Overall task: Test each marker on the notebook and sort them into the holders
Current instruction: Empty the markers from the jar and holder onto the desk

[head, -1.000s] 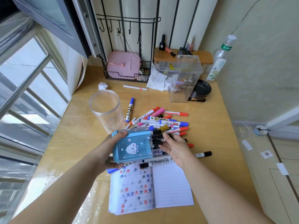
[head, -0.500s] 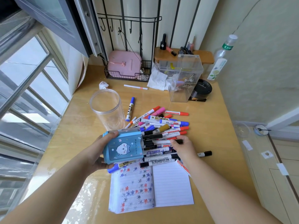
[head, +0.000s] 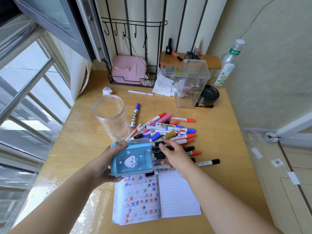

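Two hands work at the middle of the frame: the left hand (head: 108,166) grips the blue holder (head: 132,159), tipped on its side above the notebook (head: 177,196). The right hand (head: 175,155) lies with curled fingers on the black markers (head: 159,155) at the holder's mouth; whether it pinches one, I cannot tell.

Left edge: bare surface (head: 70,149) beside the round clear jar (head: 110,115), open for a pass.
Centre: marker pile (head: 170,132) blocking, tilted blue holder (head: 133,159) over its near end.
Back: square clear holder (head: 192,83) upright, tissue (head: 163,86) alongside.
Right edge: open strip beside the notebook (head: 179,196).

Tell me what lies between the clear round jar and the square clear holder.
In the head view, between jar and holder, a blue-capped marker lies on bare table.
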Available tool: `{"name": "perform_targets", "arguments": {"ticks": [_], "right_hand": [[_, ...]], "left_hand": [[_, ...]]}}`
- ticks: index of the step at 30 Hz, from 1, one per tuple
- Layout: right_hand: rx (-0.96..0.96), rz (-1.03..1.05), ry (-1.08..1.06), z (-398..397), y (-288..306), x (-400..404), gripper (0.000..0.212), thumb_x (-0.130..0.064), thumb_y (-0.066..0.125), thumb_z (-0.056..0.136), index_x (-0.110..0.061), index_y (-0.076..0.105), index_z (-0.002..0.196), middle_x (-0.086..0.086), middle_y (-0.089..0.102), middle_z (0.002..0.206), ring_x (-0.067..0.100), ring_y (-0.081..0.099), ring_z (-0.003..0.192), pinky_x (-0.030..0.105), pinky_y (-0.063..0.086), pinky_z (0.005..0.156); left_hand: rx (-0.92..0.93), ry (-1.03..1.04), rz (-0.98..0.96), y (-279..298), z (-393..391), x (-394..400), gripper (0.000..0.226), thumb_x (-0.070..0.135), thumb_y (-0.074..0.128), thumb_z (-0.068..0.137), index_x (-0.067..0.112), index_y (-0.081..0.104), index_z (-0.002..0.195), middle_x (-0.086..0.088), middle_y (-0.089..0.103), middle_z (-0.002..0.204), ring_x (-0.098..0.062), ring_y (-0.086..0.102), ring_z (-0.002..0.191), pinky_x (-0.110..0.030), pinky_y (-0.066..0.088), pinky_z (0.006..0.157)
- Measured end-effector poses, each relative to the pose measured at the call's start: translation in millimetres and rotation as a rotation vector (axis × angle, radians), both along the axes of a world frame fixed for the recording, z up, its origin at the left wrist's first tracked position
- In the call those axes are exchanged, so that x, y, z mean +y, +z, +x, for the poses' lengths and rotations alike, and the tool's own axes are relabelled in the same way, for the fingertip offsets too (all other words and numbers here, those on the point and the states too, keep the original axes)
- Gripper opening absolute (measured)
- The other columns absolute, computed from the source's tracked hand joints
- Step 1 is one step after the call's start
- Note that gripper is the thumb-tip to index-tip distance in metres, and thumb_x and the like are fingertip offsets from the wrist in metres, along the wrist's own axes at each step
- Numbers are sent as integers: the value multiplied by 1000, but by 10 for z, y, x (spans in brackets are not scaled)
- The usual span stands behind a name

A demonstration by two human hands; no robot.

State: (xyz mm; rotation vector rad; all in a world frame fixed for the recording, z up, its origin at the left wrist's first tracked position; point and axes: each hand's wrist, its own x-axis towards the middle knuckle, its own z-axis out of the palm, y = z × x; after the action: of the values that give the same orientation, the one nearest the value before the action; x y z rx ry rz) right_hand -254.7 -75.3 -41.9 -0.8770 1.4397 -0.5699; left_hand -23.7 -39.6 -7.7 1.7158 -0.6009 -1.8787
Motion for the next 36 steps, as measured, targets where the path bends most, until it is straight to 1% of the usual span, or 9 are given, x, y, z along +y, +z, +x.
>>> {"name": "perform_targets", "arguments": {"ticks": [3, 6, 9, 15, 20, 26, 28, 33, 36], "right_hand": [[-9, -51, -44, -42, -65, -25, 18, -23, 62, 91, -21, 58, 109, 0, 59, 79, 9, 49, 53, 19, 40, 48], [-133, -45, -155, -77, -97, -63, 8, -14, 64, 89, -13, 61, 96, 2, 55, 73, 10, 43, 57, 19, 39, 51], [-245, -9, -240, -100, -81, -108, 6, -4, 63, 88, -8, 58, 89, 2, 53, 73, 9, 40, 57, 18, 36, 48], [-298, -97, -248, -155, -77, -131, 12, 1, 61, 88, -9, 56, 84, 6, 51, 70, 10, 35, 53, 16, 34, 46], [-276, -155, -206, -216, -50, -137, 13, 0, 62, 87, -12, 58, 86, 5, 53, 74, 9, 37, 55, 17, 39, 55], [-375, -65, -468, -598, 56, -231, 10, 3, 61, 85, -7, 57, 89, 8, 54, 85, 10, 43, 65, 21, 47, 62], [-329, -42, -498, -689, 31, -247, 13, 2, 62, 85, -6, 56, 93, 11, 56, 89, 11, 45, 65, 23, 47, 61], [-35, -22, -413, -566, -167, -192, 25, -7, 66, 86, -5, 54, 108, 7, 60, 82, 13, 54, 66, 24, 48, 66], [122, -40, -312, -443, -241, -163, 42, -18, 66, 88, -8, 52, 126, 6, 62, 101, 18, 61, 87, 33, 51, 87]], "left_hand": [[-12, 2, -8, -17, 2, 23, 83, 64, 72, 43, 25, 57, 115, -15, 66, 101, -29, 63, 77, -36, 51, 60], [-3, 9, -28, 1, -46, 25, 78, 63, 72, 46, 29, 58, 114, -17, 64, 108, -30, 62, 78, -37, 51, 61], [-6, 14, -48, 41, -105, 8, 72, 61, 72, 46, 31, 58, 110, -13, 64, 100, -28, 60, 72, -33, 49, 54], [-7, 67, -25, 61, -183, -6, 66, 59, 72, 48, 29, 61, 105, -12, 63, 99, -28, 61, 72, -32, 50, 53], [33, 90, 30, 80, -196, -19, 71, 59, 72, 49, 20, 63, 108, -13, 65, 89, -27, 60, 70, -31, 48, 52], [38, 170, 2, 85, 26, 8, 53, 54, 69, 63, 19, 63, 104, -12, 64, 84, -27, 59, 64, -31, 48, 54], [61, 145, -18, 83, 97, 22, 53, 53, 71, 60, 23, 63, 103, -11, 65, 82, -26, 59, 62, -31, 48, 53], [57, 121, -26, 69, 102, 47, 52, 53, 71, 59, 24, 64, 102, -10, 66, 82, -25, 59, 64, -32, 47, 56], [42, 138, -14, 35, 105, 56, 48, 54, 65, 68, 23, 64, 105, -10, 66, 82, -25, 60, 63, -31, 48, 54]]}}
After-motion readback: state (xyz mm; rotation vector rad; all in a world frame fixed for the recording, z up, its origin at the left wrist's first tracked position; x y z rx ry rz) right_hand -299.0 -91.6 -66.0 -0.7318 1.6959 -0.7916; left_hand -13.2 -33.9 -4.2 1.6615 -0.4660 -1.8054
